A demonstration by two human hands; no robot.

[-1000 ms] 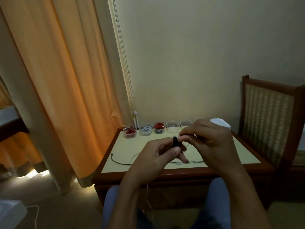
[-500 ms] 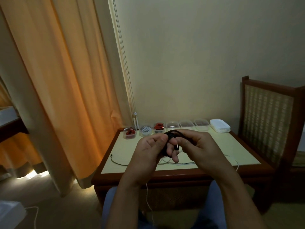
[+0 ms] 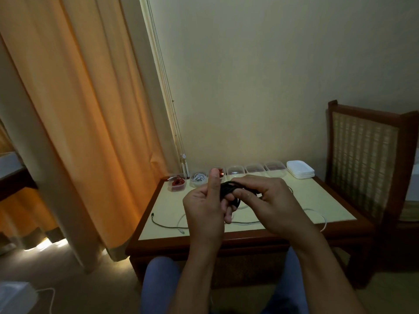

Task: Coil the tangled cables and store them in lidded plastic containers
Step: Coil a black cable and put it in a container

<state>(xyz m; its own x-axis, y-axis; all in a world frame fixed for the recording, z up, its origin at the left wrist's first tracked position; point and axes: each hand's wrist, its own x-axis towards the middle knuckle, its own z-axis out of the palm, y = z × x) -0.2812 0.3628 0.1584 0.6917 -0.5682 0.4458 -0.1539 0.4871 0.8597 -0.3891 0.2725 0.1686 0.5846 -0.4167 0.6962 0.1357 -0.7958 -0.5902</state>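
Above the table (image 3: 328,200), both hands work a black cable coil (image 3: 229,189). My left hand (image 3: 204,209) grips the coil's left side, thumb pointing up. My right hand (image 3: 269,202) curls its fingers over the coil's right side. Loose white and dark cables (image 3: 172,226) lie on the table beneath the hands. Along the far edge stands a row of clear plastic containers: one with a red cable (image 3: 177,184), one with a white cable (image 3: 198,178), one partly hidden behind my thumb, then several that look empty (image 3: 255,169). A stack of white lids (image 3: 300,169) ends the row.
An orange curtain (image 3: 79,132) hangs left of the table. A wooden chair with a woven back (image 3: 362,159) stands to the right. My knees in blue trousers (image 3: 158,284) sit before the table's near edge. A white box with a cord (image 3: 15,295) lies on the floor at lower left.
Both hands have dropped slightly and the black cable now shows as several loops between them. My left thumb has lifted upright. More of the container row is uncovered.
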